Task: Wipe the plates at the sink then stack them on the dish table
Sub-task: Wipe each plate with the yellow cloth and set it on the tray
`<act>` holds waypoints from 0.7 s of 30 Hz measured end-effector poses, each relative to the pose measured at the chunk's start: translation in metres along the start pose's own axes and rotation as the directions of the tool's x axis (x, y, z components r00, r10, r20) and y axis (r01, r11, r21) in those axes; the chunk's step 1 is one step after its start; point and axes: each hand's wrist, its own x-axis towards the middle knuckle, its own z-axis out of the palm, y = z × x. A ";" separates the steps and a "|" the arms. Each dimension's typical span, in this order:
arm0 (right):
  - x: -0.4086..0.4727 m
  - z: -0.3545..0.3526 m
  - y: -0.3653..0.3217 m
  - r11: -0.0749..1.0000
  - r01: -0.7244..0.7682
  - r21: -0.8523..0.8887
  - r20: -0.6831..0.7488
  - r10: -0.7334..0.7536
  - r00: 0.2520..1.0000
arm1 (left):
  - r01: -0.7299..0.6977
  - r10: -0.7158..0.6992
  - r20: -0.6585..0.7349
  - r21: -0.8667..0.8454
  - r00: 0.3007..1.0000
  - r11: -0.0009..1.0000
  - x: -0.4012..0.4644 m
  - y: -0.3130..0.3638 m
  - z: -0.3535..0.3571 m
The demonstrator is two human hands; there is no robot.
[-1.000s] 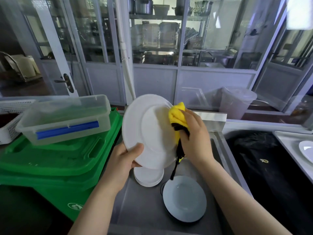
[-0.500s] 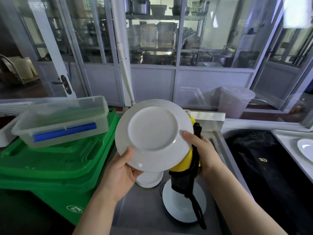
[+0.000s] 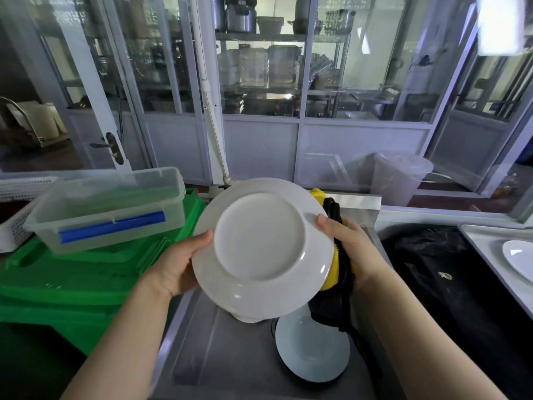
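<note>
I hold a white plate (image 3: 261, 246) over the steel sink (image 3: 219, 356), its underside turned toward me. My left hand (image 3: 176, 265) grips the plate's left rim. My right hand (image 3: 350, 249) grips the right rim, thumb on the underside, and presses a yellow and black cloth (image 3: 336, 264) against the hidden far face. Below, another white plate (image 3: 313, 349) lies flat in the sink. A small stack of plates (image 3: 248, 317) sits mostly hidden behind the held plate. One more white plate (image 3: 519, 259) rests on the dish table (image 3: 484, 249) at the right edge.
A clear plastic box (image 3: 112, 209) with a blue clip sits on green bin lids (image 3: 86, 278) at the left, beside a white basket (image 3: 17, 215). A black-lined bin (image 3: 450, 284) lies between sink and dish table. Glass partitions stand behind.
The plate has been turned so its underside faces me. My right hand with the cloth went from the plate's front face round to its right rim and far side.
</note>
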 end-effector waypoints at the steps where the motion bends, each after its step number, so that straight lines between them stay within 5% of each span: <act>1: 0.000 0.002 0.001 1.000 0.003 -0.019 -0.049 -0.004 0.999 | -0.026 0.026 -0.015 0.002 1.000 1.000 0.000 0.001 0.001; 5: 0.006 -0.007 0.003 0.977 0.156 -0.142 -0.404 -0.202 0.892 | -0.160 0.159 -0.031 -0.024 0.987 0.987 -0.004 -0.002 0.008; 7: 0.007 -0.013 -0.002 0.904 0.290 -0.315 -0.431 -0.409 0.804 | -0.215 0.213 -0.045 -0.050 0.976 0.975 -0.006 -0.006 0.014; 9: 0.006 -0.014 -0.007 0.719 0.389 -0.576 -0.264 -0.613 0.745 | -0.286 0.284 -0.073 -0.027 0.956 0.958 -0.007 -0.008 0.027; 12: 0.004 -0.001 -0.005 0.451 0.399 -0.798 0.000 -0.662 0.750 | -0.406 0.400 -0.178 -0.002 0.899 0.914 -0.002 -0.012 0.047; 18: -0.010 0.027 0.025 0.156 0.455 -0.877 0.195 -0.751 0.631 | -0.481 0.429 -0.369 -0.059 0.825 0.875 0.012 -0.033 0.076; 21: -0.017 0.045 0.041 0.116 0.539 -0.834 0.294 -0.734 0.612 | -0.483 0.394 -0.432 -0.117 0.811 0.868 0.017 -0.042 0.085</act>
